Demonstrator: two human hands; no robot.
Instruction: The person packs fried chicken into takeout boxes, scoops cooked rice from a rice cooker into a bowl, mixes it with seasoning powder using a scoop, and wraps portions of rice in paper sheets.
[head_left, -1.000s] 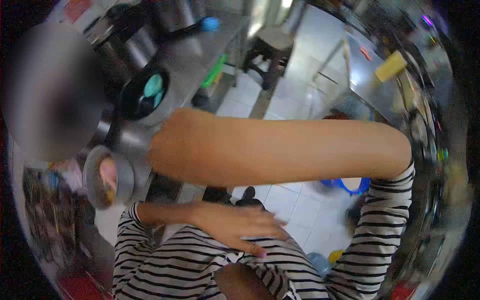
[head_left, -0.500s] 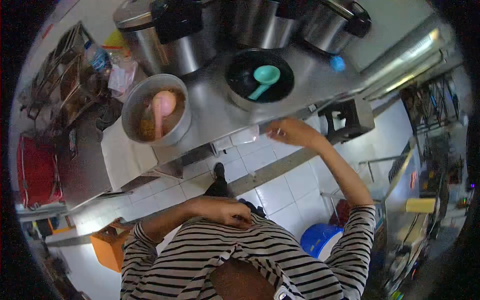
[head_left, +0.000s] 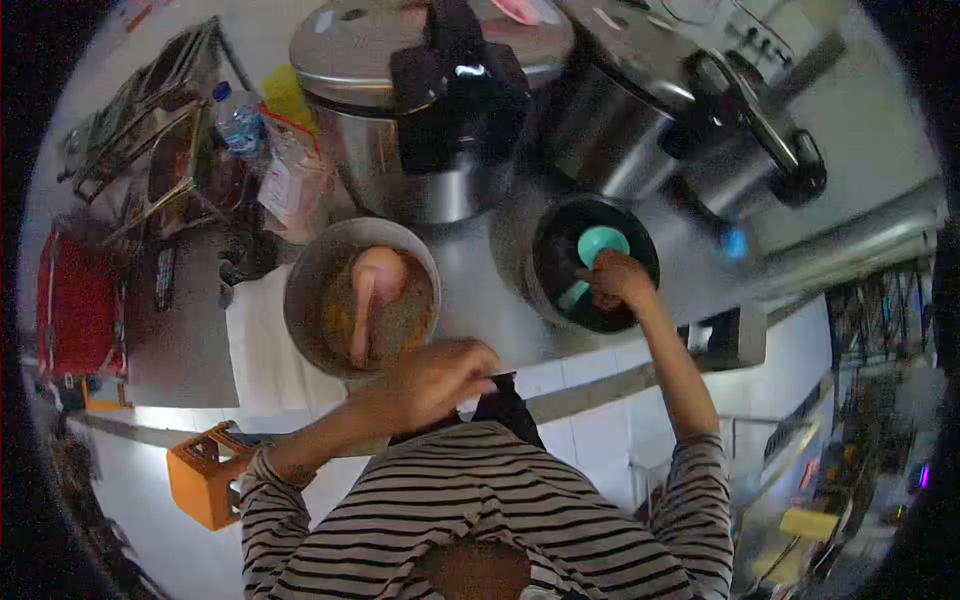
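Note:
Over the dark pot (head_left: 545, 285), my right hand (head_left: 618, 280) has its fingers closed on the handle of a turquoise ladle (head_left: 603, 243). The ladle's bowl rests inside that pot, and my hand covers part of the handle. My left hand (head_left: 435, 383) is in front of my body, just below the near rim of a grey metal pot (head_left: 297, 330). It is smeared by motion with the fingers bent, and whether it holds anything is unclear. A pink ladle (head_left: 378, 275) lies in the brownish contents of the grey pot.
Large steel cookers (head_left: 425, 185) with lids stand along the back of the steel counter (head_left: 470, 300). A water bottle (head_left: 238, 125) and a plastic bag (head_left: 293, 185) are at the back left. An orange stool (head_left: 200, 485) is on the floor, left.
My right hand has moved from beyond the counter edge into the dark pot and taken hold of the turquoise ladle. My left hand has risen from my belly towards the grey pot. The counter appears closer.

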